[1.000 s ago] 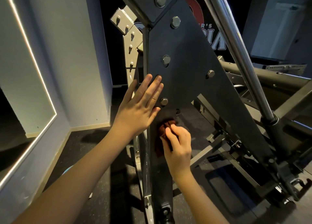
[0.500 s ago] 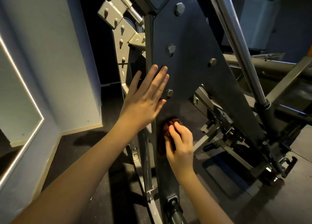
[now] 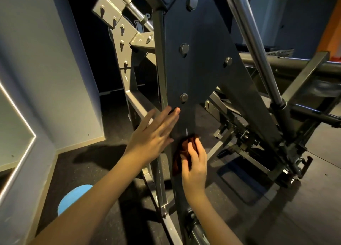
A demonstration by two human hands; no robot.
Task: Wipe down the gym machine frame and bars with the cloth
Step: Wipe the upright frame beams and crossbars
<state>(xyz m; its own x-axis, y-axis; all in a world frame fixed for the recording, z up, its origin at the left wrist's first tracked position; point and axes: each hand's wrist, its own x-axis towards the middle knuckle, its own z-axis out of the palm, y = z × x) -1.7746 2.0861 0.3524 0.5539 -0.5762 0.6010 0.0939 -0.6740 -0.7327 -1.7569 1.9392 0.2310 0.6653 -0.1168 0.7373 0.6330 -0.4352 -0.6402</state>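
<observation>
A dark steel frame plate (image 3: 201,63) with large bolts fills the middle of the view. My right hand (image 3: 194,165) grips a reddish-brown cloth (image 3: 181,154) and presses it against the lower part of the plate. My left hand (image 3: 153,135) lies flat with straight fingers on the plate's left edge, just below the lowest bolt (image 3: 184,97). A chrome bar (image 3: 252,41) slants down to the right of the plate.
A lighter grey bolted bracket (image 3: 122,41) stands behind the plate on the left. Linkage and rails (image 3: 245,135) crowd the floor to the right. A light wall with a lit mirror edge (image 3: 20,152) is on the left. A blue round object (image 3: 73,196) lies on the dark floor.
Both hands have slid down the plate. The left hand now sits below the lowest bolt instead of beside it. The view has tilted down and closer to the frame.
</observation>
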